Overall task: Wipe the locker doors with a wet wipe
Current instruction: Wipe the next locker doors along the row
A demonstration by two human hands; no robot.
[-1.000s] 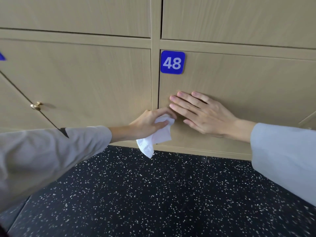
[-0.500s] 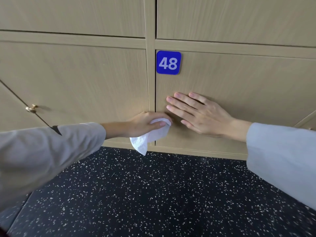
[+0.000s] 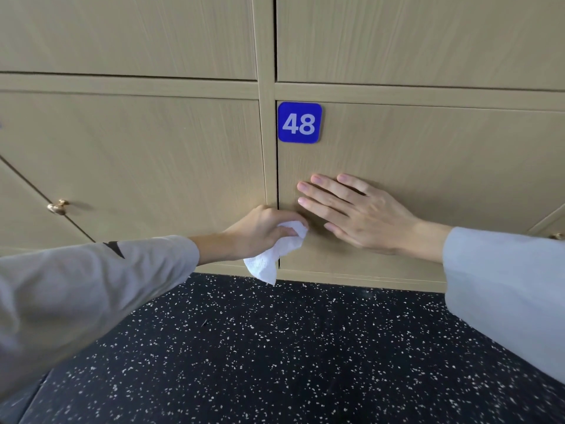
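A light wooden locker door (image 3: 428, 166) carries a blue plate with the number 48 (image 3: 299, 122) at its top left corner. My left hand (image 3: 260, 231) grips a crumpled white wet wipe (image 3: 276, 254) and presses it on the door's left edge, low down by the vertical gap. The wipe's loose end hangs toward the floor. My right hand (image 3: 354, 214) lies flat on the same door, fingers spread and pointing left, just right of the wipe.
A neighbouring locker door (image 3: 137, 160) to the left has a small brass knob (image 3: 58, 206). Another knob (image 3: 556, 236) shows at the far right edge. More doors run above. Black speckled floor (image 3: 275, 356) reaches up to the lockers' base.
My left hand with the wipe has slid down and slightly left along door 48's edge. My right hand has stayed flat on the door.
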